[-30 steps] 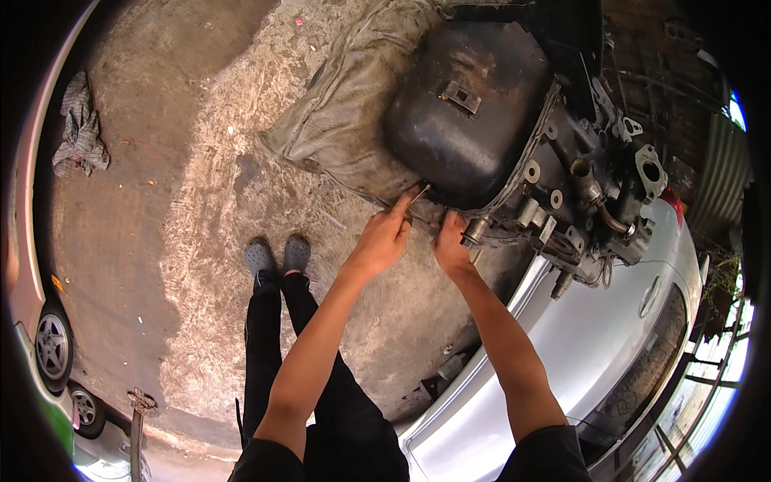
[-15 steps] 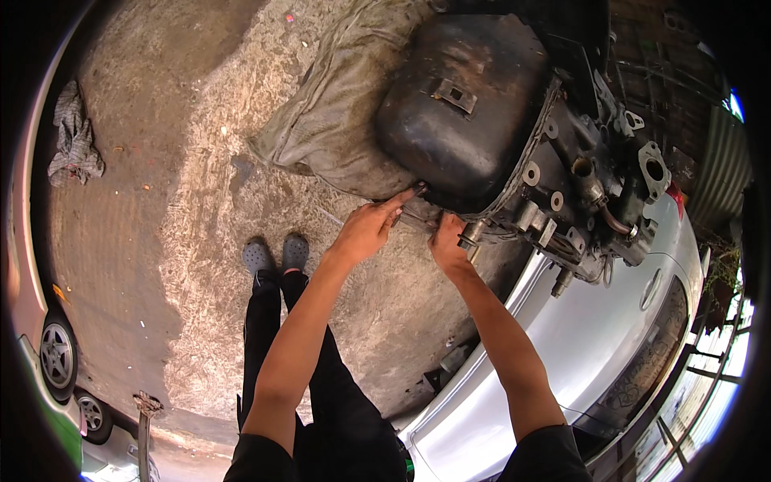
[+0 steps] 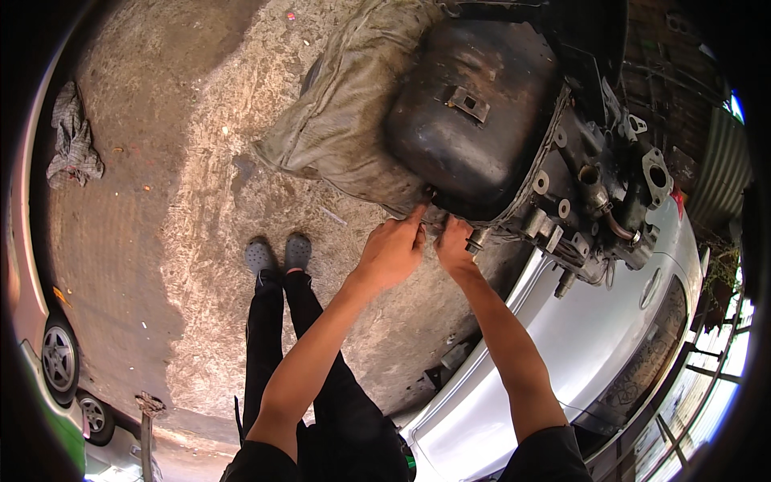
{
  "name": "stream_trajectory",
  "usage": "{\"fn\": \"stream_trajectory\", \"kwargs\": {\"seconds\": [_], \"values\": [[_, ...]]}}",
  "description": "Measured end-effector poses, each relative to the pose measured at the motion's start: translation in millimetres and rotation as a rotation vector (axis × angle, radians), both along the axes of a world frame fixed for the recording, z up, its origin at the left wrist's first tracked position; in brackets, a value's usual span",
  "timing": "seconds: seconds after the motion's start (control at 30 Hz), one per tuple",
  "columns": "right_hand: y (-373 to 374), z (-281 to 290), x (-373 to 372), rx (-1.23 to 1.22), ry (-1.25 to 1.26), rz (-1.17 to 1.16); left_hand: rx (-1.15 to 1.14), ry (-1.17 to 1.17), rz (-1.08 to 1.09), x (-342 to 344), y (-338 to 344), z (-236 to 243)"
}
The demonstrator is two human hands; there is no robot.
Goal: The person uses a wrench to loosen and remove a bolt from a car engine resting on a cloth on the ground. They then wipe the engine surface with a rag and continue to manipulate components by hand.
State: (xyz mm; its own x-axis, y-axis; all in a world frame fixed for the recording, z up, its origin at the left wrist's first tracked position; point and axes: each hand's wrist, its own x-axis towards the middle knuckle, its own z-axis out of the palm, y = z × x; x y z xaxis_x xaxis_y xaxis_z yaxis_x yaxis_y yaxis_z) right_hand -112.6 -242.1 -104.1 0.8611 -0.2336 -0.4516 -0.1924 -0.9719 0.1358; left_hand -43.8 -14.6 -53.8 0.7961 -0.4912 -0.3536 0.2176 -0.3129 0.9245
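Observation:
A black, dented oil pan (image 3: pixel 450 149) faces up on a greasy engine (image 3: pixel 590 213) at the upper right. My left hand (image 3: pixel 393 251) is at the pan's near corner, its index finger reaching to a small dark spot at the rim and its other fingers curled. Whatever those fingers may hold is too small to make out. Close beside it, my right hand (image 3: pixel 455 245) is closed at the engine's near edge, next to a protruding metal stub (image 3: pixel 477 239). Its fingertips are hidden under the edge.
A dirty grey-brown cloth sack (image 3: pixel 345 120) lies against the pan's left side. Below the engine, a silver car (image 3: pixel 514 377) stands at the right. A rag (image 3: pixel 74 145) lies on the concrete floor (image 3: pixel 217 201) at far left, near another car's wheel (image 3: pixel 60 353).
The engine and sack sit slightly farther right in the picture. My left hand has shifted right and nearer to me, turning so its back shows more. My right hand stays at the edge.

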Motion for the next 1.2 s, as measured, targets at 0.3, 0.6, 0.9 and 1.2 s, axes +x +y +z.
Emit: {"fn": "stream_trajectory", "kwargs": {"seconds": [0.3, 0.6, 0.9, 1.2], "values": [[1, -3, -3, -0.060, 0.029, 0.035, -0.179, 0.549, 0.035, 59, 5, 28], [10, 5, 0, -0.103, -0.289, 0.256, 0.055, 0.268, -0.038, 41, 17, 51], [10, 7, -1, 0.013, -0.050, -0.112, 0.007, 0.195, -0.021, 17, 22, 26], [-6, -9, -6, -0.047, -0.011, -0.013, -0.292, 0.213, 0.187, -15, -11, -27]]}}
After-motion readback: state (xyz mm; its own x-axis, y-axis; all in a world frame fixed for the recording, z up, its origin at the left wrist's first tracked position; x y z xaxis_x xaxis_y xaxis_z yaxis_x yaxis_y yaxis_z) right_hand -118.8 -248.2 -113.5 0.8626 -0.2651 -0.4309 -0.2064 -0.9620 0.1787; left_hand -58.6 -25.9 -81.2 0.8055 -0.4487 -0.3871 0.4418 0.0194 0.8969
